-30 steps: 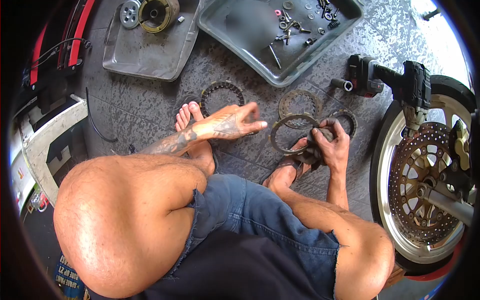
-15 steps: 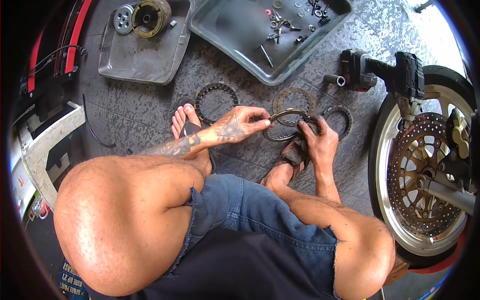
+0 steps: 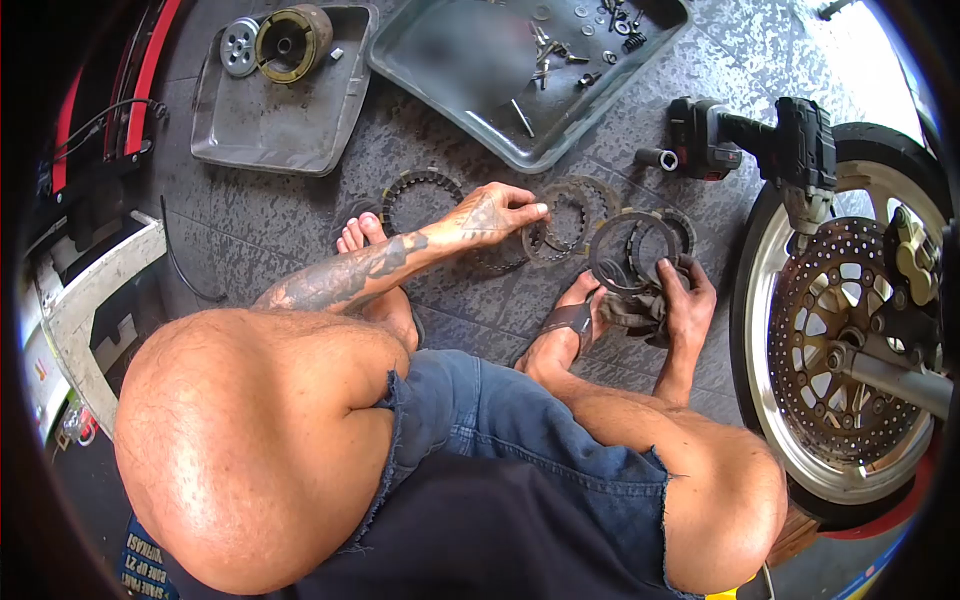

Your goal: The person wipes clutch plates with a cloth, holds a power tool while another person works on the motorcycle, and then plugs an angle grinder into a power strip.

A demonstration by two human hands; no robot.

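My left hand (image 3: 495,214) reaches across from the left, thumb and forefinger pinched at the edge of a thin toothed clutch plate (image 3: 532,245). That plate overlaps another pale clutch plate (image 3: 607,190) on the floor. In my right hand (image 3: 690,298) are a dark ring-shaped clutch plate (image 3: 603,245), tilted up by its lower edge, and a crumpled dark cloth (image 3: 630,311). Behind the held ring lies a friction plate (image 3: 686,228). Another friction plate (image 3: 392,205) lies left of my left hand, and part of a dark ring (image 3: 498,268) shows below that hand.
A grey tray (image 3: 265,155) at the back left holds a clutch basket (image 3: 287,46) and a metal disc (image 3: 239,46). Loose bolts and washers lie in a second tray (image 3: 525,160). A power impact wrench (image 3: 740,140) and a motorcycle wheel (image 3: 765,350) stand on the right.
My hands have moved apart. The left is now at another plate over the floor; the right has moved right, with a ring and the cloth. A dark ring now shows below my left hand.
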